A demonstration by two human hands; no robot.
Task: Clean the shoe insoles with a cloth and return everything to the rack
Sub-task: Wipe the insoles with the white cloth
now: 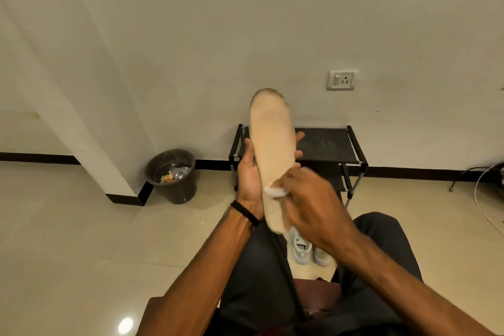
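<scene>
In front of the black shoe rack (327, 148) standing against the wall, a seated person is holding a beige insole (272, 155) upright in the air, toe end up, above their lap. The left hand (249, 180) is cupping it from behind, thumb along its left edge and fingertips showing past its right edge, so that grip is grasping the insole. The right hand (308, 199) is pinching a small white cloth (276, 192) and pressing it against the lower, heel half of the insole; its blur suggests a wiping stroke is under way. The cleaning step therefore looks to be in hand, with darker soiling showing at the toe end. The next move probably calls for carrying the cloth up toward that toe while the left hand is bracing the flexible insole against bending. A pair of pale sneakers (308, 249) is sitting on the floor between the person's legs, near the rack's front edge, waiting to go back. No brand, label or writing is readable anywhere.
</scene>
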